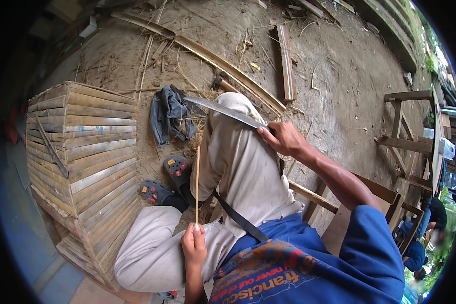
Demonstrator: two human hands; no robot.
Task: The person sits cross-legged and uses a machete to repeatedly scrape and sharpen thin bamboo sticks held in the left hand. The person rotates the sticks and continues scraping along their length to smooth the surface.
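Knife (225,110) out over the raised knee (236,103), long and grey, its tip pointing off to the person's left! The right hand (285,138) has it at the near end, fingers curled round the grip so that the handle is all but hidden, thumb pressed along the start of the blade. Whether the steel touches the trouser cloth, I can't tell from here.

Down to the left hand (193,245), and here's the thin stick (197,182): pale, straight, slender, its lower end pinched between thumb and closed fingers. Nearly all its length stands clear beyond the fingertips, running away from the body beside the trouser leg, its far end short of the blade and apart from it.

Around them, a slatted bamboo stand (99,152) on the left, dark clogs (154,191) beside it, a crumpled dark cloth (169,114) on the dirt. Past the knee, a long split bamboo piece (223,66) stretches slantwise across the ground.
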